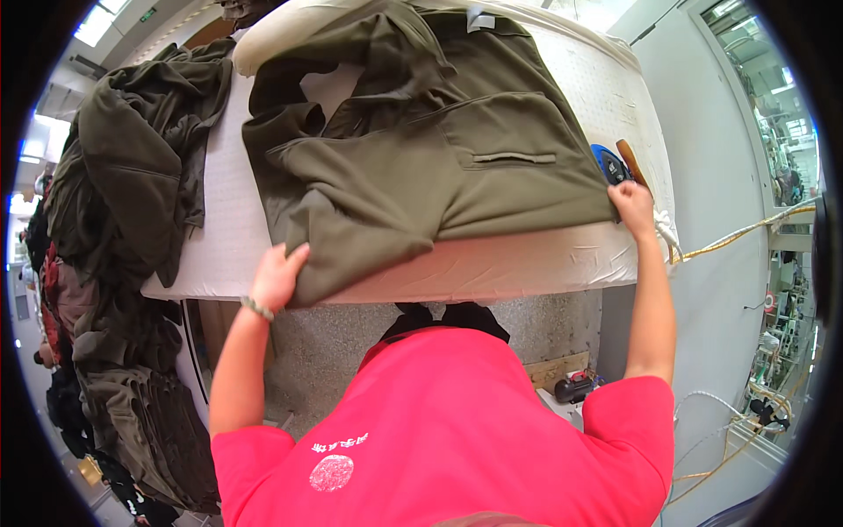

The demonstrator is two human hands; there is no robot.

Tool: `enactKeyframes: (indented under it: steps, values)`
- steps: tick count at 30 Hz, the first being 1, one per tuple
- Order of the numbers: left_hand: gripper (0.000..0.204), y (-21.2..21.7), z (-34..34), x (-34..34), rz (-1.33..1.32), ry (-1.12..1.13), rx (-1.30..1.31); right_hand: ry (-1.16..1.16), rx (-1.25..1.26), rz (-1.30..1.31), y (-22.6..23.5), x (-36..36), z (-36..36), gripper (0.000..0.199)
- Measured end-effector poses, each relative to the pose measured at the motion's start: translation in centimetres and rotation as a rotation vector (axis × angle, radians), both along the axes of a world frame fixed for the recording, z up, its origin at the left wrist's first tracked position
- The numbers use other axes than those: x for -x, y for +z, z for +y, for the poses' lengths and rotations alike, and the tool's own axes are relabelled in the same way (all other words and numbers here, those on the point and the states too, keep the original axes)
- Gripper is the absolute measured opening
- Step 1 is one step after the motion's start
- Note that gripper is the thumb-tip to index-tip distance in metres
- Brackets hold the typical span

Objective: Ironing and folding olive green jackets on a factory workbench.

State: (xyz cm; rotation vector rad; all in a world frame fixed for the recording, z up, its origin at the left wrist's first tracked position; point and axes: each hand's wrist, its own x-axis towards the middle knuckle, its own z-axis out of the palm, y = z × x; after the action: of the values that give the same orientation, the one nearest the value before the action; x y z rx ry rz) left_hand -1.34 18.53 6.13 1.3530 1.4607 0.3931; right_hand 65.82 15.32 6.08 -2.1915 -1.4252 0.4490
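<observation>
An olive-green garment (378,176) lies spread and creased over a padded white ironing table (536,263). It has a long slit pocket and a white label at its far edge; whether it is a jacket or trousers I cannot tell. My left hand (279,274) grips its near left corner, which hangs over the table's front edge. At the near right corner my right hand (632,207) is closed on the cloth. Just beyond that hand stands a blue and black iron (608,164) with a brown handle (629,160), partly hidden by the garment and hand.
More olive garments (132,167) are heaped at the table's left, with a stack of folded dark cloth (145,422) below. A yellowish hose (746,235) runs from the table's right edge past a grey panel (720,176). Under the table sits a small dark motor (575,386).
</observation>
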Motion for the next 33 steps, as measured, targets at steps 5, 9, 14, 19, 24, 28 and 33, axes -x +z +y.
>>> enactKeyframes:
  steps: [5, 9, 14, 19, 24, 28, 33]
  values:
    - [0.036, -0.8, -3.3, -1.2, -0.031, 0.109, 0.469, -0.091, 0.092, 0.003, -6.7, 0.0, -5.7, 0.023]
    - [0.039, -3.5, 2.6, 0.3, 0.164, 0.172, -0.092, 0.010, 0.183, -0.137, -6.9, 1.3, -4.3, 0.024]
    - [0.046, -1.3, 17.0, -5.1, -0.087, 0.437, -0.235, 0.074, -0.158, -0.629, -3.7, -1.9, 2.2, 0.050]
    - [0.067, -2.8, 31.7, -5.6, -0.442, 0.670, 0.219, 0.040, -0.175, -0.714, -6.8, -6.3, 6.4, 0.060]
    - [0.062, -6.6, 41.9, -0.8, -0.511, 0.761, 0.012, -0.104, 0.022, -0.768, -6.0, -4.8, 7.4, 0.063]
    - [0.054, -8.5, 46.0, 1.8, -0.452, 0.793, -0.060, -0.132, 0.050, -0.723, -6.5, -6.3, 7.9, 0.063]
    - [0.065, -6.3, 45.7, -0.4, 0.067, 0.826, -0.123, -0.173, 0.090, -0.699, -7.2, -9.1, 10.6, 0.060]
